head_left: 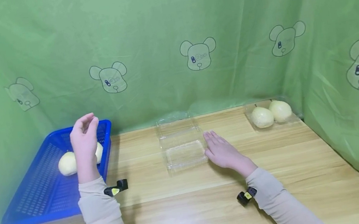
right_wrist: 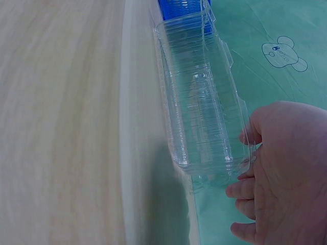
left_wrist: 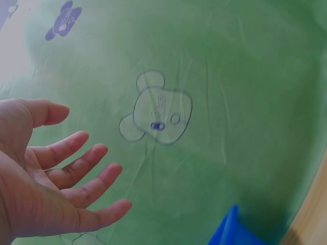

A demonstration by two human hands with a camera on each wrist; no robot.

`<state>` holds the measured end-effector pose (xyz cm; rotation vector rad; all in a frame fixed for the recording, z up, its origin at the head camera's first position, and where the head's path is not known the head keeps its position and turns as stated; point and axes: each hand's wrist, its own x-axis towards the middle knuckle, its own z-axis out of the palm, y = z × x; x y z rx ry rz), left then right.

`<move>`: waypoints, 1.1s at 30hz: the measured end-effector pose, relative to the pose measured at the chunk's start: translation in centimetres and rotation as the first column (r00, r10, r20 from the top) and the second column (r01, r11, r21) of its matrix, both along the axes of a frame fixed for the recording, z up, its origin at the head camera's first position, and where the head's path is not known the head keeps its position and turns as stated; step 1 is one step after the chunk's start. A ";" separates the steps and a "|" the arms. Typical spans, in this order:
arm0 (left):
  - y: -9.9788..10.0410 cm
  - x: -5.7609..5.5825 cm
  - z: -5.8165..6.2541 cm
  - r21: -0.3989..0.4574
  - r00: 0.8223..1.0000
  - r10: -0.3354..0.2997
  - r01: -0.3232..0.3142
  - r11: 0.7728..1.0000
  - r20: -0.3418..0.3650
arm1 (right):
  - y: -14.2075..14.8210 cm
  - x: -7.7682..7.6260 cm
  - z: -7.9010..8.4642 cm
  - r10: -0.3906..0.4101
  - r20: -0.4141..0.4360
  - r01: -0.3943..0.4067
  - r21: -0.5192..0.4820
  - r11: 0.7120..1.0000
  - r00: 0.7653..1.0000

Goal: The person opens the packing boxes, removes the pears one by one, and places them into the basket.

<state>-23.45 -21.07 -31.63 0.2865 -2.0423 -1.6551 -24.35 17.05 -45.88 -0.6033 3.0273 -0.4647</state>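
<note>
My left hand (head_left: 84, 138) is raised over the right part of the blue basket (head_left: 24, 187), fingers loosely spread and nothing in them. In the left wrist view, the left palm (left_wrist: 36, 189) is bare, with thumb and fingers apart. Two pale round pears lie in the basket; one pear (head_left: 67, 164) shows left of my wrist, and the other pear (head_left: 99, 152) is partly hidden behind it. My right hand (head_left: 222, 150) is at the right edge of an open clear plastic box (head_left: 185, 153), fingers extended. In the right wrist view, its thumb (right_wrist: 251, 130) overlaps the box's rim.
At the back right, another clear plastic box (head_left: 254, 126) holds two pears (head_left: 271, 113). A green curtain (head_left: 153, 23) with printed mouse heads closes off the back and sides of the wooden table (head_left: 180, 219). The box's raised lid (head_left: 174, 126) stands toward the curtain.
</note>
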 end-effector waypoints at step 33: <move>5.6 -0.6 -2.8 -0.055 0.960 -0.279 0.280 0.958 0.027 | 0.0 0.0 -0.1 0.004 -0.004 -0.004 -0.006 1.000 1.000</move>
